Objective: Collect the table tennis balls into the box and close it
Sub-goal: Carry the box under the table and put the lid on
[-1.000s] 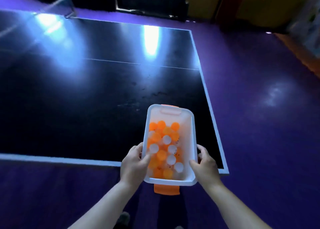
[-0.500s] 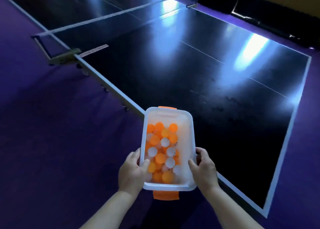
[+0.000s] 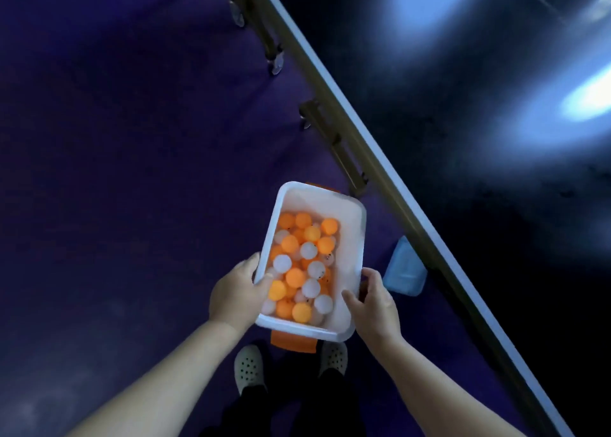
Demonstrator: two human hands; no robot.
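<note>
I carry a white plastic box (image 3: 350,238) with orange latches at both ends, held in the air above the purple floor. It has no lid on and holds several orange and white table tennis balls (image 3: 302,268). My left hand (image 3: 236,293) grips the box's left rim, thumb inside. My right hand (image 3: 373,302) grips its right rim. A pale blue flat thing (image 3: 404,269), maybe the lid, lies on the floor under the table's edge, just right of the box.
The dark table tennis table (image 3: 479,139) fills the right side, its white-lined edge running diagonally from top centre to bottom right. Wheeled table legs (image 3: 274,60) stand on the purple floor (image 3: 115,139). My feet in pale perforated shoes (image 3: 249,367) show below the box.
My view has swung left and down: the box, earlier held over the table's corner, now hangs over the floor beside the table's long edge. Both hands keep their grip. The blue thing came into sight.
</note>
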